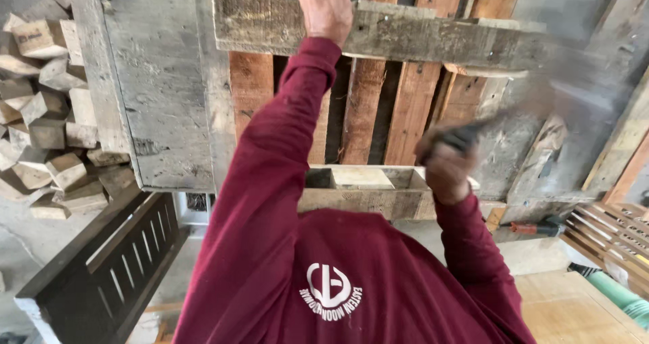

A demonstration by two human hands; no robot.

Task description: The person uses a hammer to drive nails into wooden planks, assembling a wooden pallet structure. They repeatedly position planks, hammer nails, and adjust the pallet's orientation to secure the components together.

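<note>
The left hand (326,7) lies flat on a weathered grey board (405,36), palm down with its fingers out of view past the top edge, so I cannot tell whether they curl over it. The board is rough, pale and stained, with dark nail holes, and runs crosswise over the reddish-brown slats of a wooden pallet (419,94), reaching well past the right hand. Gaps between the slats show dark. The right hand (443,168) is closed around the black handle of a tool (466,136), held below the board and blurred; the tool's head cannot be made out. Just under this hand sits the pallet's lower block row (358,178), pale and chipped. Left of the left hand a broad grey panel (159,94) leans, with a heap of cut wood blocks (47,114) beyond it.
</note>
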